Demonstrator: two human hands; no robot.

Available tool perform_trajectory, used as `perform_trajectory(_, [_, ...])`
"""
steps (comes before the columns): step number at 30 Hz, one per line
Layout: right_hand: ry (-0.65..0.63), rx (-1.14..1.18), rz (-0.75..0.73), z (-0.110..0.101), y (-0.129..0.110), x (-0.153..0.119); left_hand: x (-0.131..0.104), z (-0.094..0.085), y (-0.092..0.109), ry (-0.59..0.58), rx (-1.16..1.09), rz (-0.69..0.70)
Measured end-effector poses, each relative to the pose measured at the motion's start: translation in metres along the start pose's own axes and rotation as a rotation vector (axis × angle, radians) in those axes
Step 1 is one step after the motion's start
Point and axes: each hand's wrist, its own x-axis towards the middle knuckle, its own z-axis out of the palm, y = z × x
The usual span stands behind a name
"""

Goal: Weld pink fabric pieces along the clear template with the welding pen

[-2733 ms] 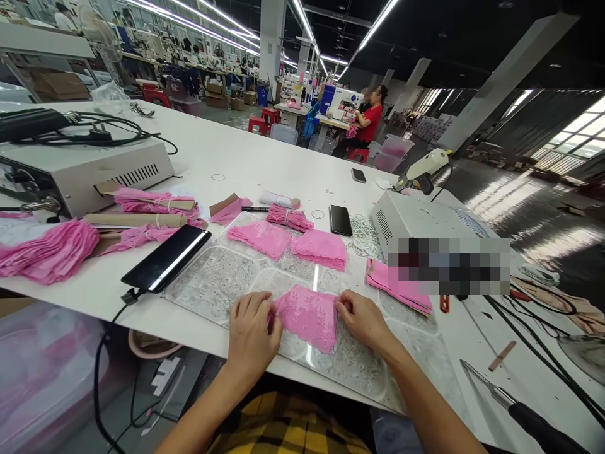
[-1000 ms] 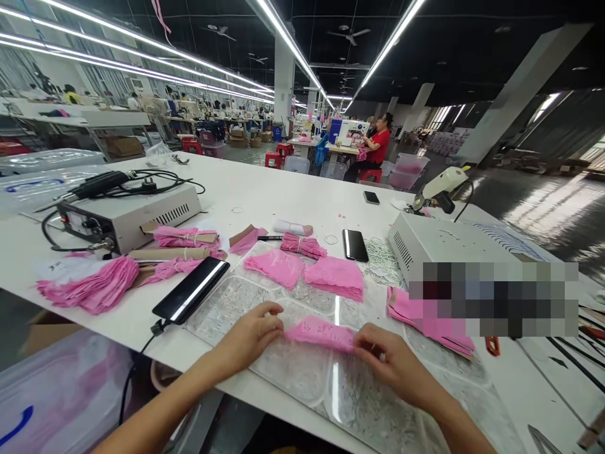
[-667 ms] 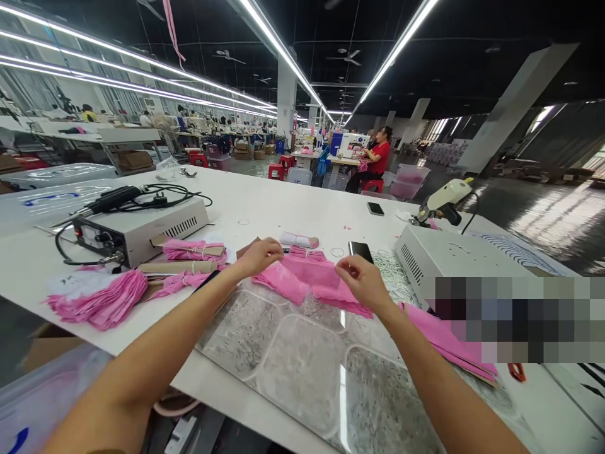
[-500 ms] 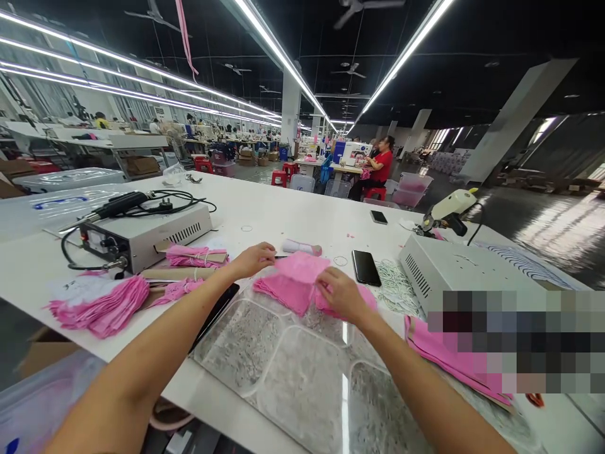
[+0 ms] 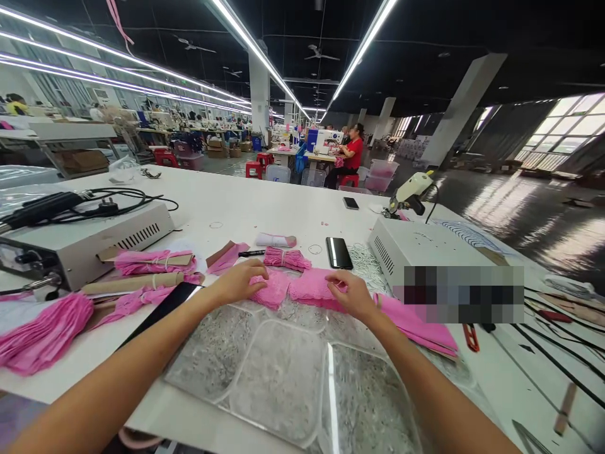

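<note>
The left hand (image 5: pixel 240 282) lies palm down with loose fingers on the left pile of pink lace (image 5: pixel 270 290), pressing its edge flat rather than gripping it. The right hand (image 5: pixel 352 293) does the same on the right pile of pink lace (image 5: pixel 312 289), fingertips bent onto the top piece so the layers stay square. Both piles sit side by side at the far edge of a clear plastic sheet (image 5: pixel 283 378), which gives a smooth surface on the white table (image 5: pixel 265 208). Just beyond lies a tied bundle (image 5: pixel 287 258), then a phone (image 5: pixel 338 252). A grey box (image 5: pixel 416 249) stands to the right, with more pink strips (image 5: pixel 42 331) at the near left.
</note>
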Motion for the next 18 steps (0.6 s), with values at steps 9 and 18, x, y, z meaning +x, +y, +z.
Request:
perform_trajectory(9, [-0.130, -0.080, 0.075, -0.005, 0.013, -0.014, 0.065, 0.053, 0.058, -0.041, 0.015, 0.039])
perform_trajectory(18, [-0.022, -0.130, 0.098, -0.009, 0.013, -0.013, 0.069, 0.029, 0.065, 0.039, -0.024, 0.026])
